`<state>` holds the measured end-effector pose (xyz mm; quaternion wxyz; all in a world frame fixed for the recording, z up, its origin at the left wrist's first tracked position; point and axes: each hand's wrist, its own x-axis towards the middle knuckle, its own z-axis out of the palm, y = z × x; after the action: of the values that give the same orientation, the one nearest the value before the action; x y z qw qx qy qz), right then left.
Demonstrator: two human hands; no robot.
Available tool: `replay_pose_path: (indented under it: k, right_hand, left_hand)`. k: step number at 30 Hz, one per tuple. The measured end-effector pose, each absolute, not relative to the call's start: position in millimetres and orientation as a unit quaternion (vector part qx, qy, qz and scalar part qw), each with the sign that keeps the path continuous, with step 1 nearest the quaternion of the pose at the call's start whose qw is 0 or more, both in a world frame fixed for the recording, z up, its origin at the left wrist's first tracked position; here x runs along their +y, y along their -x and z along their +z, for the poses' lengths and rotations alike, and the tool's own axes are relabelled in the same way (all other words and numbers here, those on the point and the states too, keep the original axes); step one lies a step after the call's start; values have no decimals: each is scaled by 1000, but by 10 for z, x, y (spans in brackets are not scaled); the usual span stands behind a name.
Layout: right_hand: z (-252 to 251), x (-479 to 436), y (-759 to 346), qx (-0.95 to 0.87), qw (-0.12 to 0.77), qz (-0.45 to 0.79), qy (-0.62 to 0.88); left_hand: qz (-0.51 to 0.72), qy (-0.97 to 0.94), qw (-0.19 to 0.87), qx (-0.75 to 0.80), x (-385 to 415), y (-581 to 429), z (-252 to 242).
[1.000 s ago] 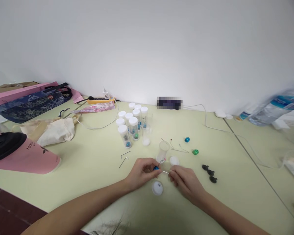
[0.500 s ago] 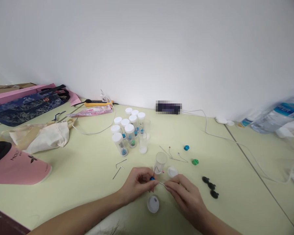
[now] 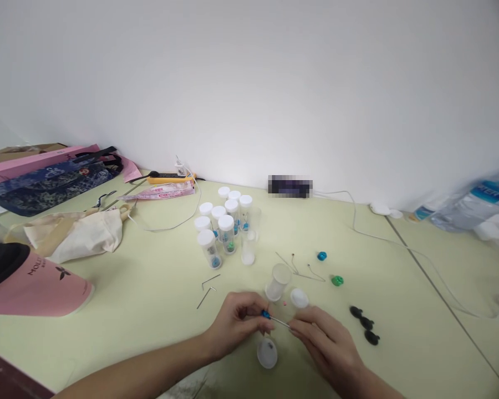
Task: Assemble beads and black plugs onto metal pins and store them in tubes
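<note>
My left hand (image 3: 238, 323) pinches a small blue bead (image 3: 265, 315) between thumb and fingers. My right hand (image 3: 323, 343) pinches the other end of a thin metal pin (image 3: 279, 321) that meets the bead. Just beyond my hands stands an open clear vial (image 3: 278, 281), with a white cap (image 3: 299, 298) beside it and a tiny red bit (image 3: 284, 303) on the table. Another white cap (image 3: 267, 353) lies below my hands. Further back is a cluster of capped vials (image 3: 224, 221) holding blue and green beads.
Loose pins (image 3: 300, 266), a blue bead (image 3: 321, 256), a green bead (image 3: 336, 281) and three black pieces (image 3: 365, 323) lie to the right. Two bent wires (image 3: 208, 288) lie left. A pink bag (image 3: 37, 282), cloth bag (image 3: 75, 235), cable (image 3: 382, 238) and water bottle (image 3: 474, 202) line the edges.
My hands keep the same pinch on bead and pin, shifting slightly. The view moved a little, so the table's items sit slightly to the right.
</note>
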<state>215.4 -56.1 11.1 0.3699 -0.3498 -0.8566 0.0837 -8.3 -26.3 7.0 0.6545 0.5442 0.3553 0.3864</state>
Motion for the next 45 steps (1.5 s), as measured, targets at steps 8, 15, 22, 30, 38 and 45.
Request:
replay_pose_path:
  k: [8, 15, 22, 30, 38, 45]
  right_hand:
    - [973, -433, -2346, -848, 362, -87, 377]
    - [1276, -104, -2082, -915, 245, -96, 306]
    - [1028, 596, -2320, -837, 334, -96, 423]
    - [636, 1662, -2729, -812, 228, -128, 521]
    - [313, 2127, -3075, -849, 50, -190, 490]
    - [158, 2356, -3224, -841, -30, -228, 490]
  left_hand:
    - [480, -467, 639, 378, -175, 144, 107]
    - [461, -491, 637, 376, -224, 151, 84]
    - [462, -489, 632, 385, -213, 159, 69]
    - [458, -504, 623, 385, -195, 157, 45]
    - [453, -492, 641, 378, -171, 148, 46]
    - [440, -492, 643, 388, -187, 146, 39]
